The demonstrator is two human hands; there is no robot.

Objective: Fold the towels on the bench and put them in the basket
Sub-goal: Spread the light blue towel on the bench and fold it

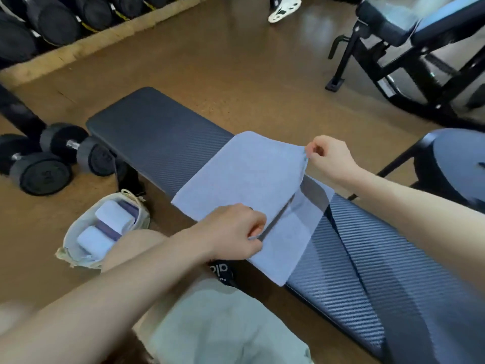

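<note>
A pale blue towel (pixel 244 174) lies across the dark ribbed bench (pixel 157 137), part of it folded over itself. My left hand (pixel 233 232) pinches the towel's near corner at the bench's front edge. My right hand (pixel 330 158) pinches the far corner and holds it a little above the bench. The lifted half hangs between both hands over the lower layer. On the floor to the left stands a cream fabric basket (pixel 78 227) with several folded towels (pixel 115 215) inside, white and purple.
Two black dumbbells (pixel 44 158) lie on the brown floor left of the bench. A dumbbell rack (pixel 52 19) runs along the back left. Another bench frame (pixel 409 48) stands at the back right, and a round black seat (pixel 456 164) to the right. My knee is beside the basket.
</note>
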